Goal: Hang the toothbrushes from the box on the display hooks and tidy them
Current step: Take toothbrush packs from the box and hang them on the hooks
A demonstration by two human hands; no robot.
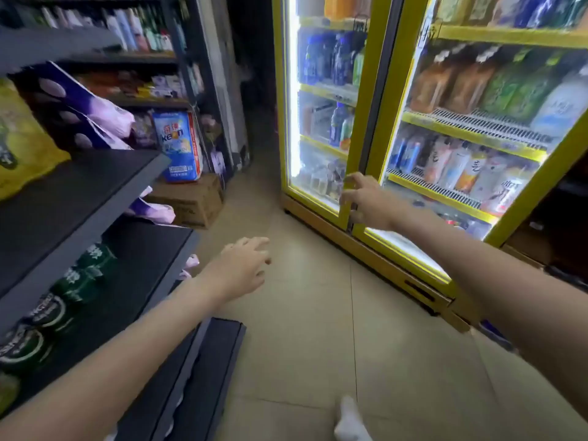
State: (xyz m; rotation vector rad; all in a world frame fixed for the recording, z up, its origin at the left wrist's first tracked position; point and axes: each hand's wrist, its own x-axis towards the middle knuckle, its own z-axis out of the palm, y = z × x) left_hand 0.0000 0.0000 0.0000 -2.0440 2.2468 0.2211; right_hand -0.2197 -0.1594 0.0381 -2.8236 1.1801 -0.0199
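Head view, looking down a shop aisle with a tiled floor [302, 313]. Both arms reach forward, bare to the frame edge.

Left hand [243, 265]: held over the floor, just right of the dark shelves [79, 192]. Fingers loosely curled and slightly apart; it holds nothing.

Right hand [366, 198]: held in front of the yellow frame of the cooler [359, 122], where its two glass doors meet. Fingers spread and bent; whether they touch the frame cannot be told. It holds nothing.

Toothbrushes, their box and the display hooks: not visible in this view.

Left side: shelves carry green cans [79, 275] on the near lower level and a yellow bag [22, 138] on the upper level. Far left, a blue pack [178, 144] stands on a cardboard carton [191, 202] on the floor.

Right side: the lit cooler holds rows of bottles. A white-socked foot [350, 421] shows at the near edge.
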